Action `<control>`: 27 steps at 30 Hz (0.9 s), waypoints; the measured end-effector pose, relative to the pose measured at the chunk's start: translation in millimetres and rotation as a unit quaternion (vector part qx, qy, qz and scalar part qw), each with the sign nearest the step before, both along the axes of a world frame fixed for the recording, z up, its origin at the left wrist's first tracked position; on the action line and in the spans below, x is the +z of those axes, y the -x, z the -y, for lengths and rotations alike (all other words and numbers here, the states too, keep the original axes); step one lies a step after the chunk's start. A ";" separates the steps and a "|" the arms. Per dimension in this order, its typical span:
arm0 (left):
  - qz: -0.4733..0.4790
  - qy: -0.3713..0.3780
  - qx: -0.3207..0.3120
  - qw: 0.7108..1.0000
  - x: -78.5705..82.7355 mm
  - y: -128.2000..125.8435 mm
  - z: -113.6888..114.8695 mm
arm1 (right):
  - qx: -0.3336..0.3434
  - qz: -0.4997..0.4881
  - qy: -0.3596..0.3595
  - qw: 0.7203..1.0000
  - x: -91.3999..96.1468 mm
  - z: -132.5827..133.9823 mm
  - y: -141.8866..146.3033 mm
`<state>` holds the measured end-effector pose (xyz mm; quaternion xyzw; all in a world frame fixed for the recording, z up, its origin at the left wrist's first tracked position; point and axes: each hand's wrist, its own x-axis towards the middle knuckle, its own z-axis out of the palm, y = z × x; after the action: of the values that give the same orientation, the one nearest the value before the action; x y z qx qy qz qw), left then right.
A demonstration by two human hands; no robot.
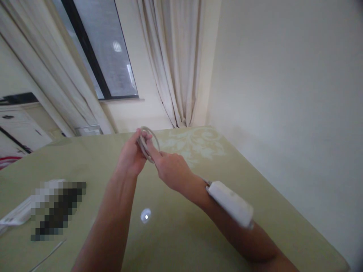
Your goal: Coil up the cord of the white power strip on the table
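A thin pale grey cable point(143, 147) is wound into a small loop between my two hands, above the far part of the table. My left hand point(131, 155) is closed around the left side of the loop. My right hand point(173, 170) pinches its right side, with the fingers partly hidden. A white power adapter point(231, 203) with a short cord at its upper end is beside my right forearm, overlapping it in view; whether it hangs or rests on the arm I cannot tell.
The green table point(170, 241) bears a pale floral pattern. At left lie a blurred-out dark object point(58, 211), white plastic-like material point(17, 213) and a thin cord point(48, 255). A wall point(297, 113) borders the right side. Curtains point(176, 56) and a window point(104, 45) are behind.
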<state>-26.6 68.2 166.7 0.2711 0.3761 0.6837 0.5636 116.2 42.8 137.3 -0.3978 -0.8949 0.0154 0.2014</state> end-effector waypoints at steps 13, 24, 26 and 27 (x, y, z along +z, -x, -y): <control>0.150 -0.222 -0.019 0.963 21.7 59.5 35.2 | 0.045 0.003 -0.041 0.998 -11.6 -58.4 -28.4; -0.075 -0.071 -0.206 0.973 27.0 29.2 40.2 | -0.172 -0.008 -0.081 0.982 -14.8 -85.3 -66.2; -0.095 -0.080 -0.198 0.972 22.9 22.0 37.1 | -0.207 -0.092 -0.095 0.969 -10.0 -87.5 -73.2; -0.104 -0.082 -0.196 0.972 20.5 18.6 35.4 | -0.206 -0.140 -0.082 0.965 -8.2 -88.9 -75.6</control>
<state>-45.2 32.8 187.2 0.4542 0.3145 0.5566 0.6205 191.8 131.7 129.1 -0.5499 -0.7546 -0.0439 0.3554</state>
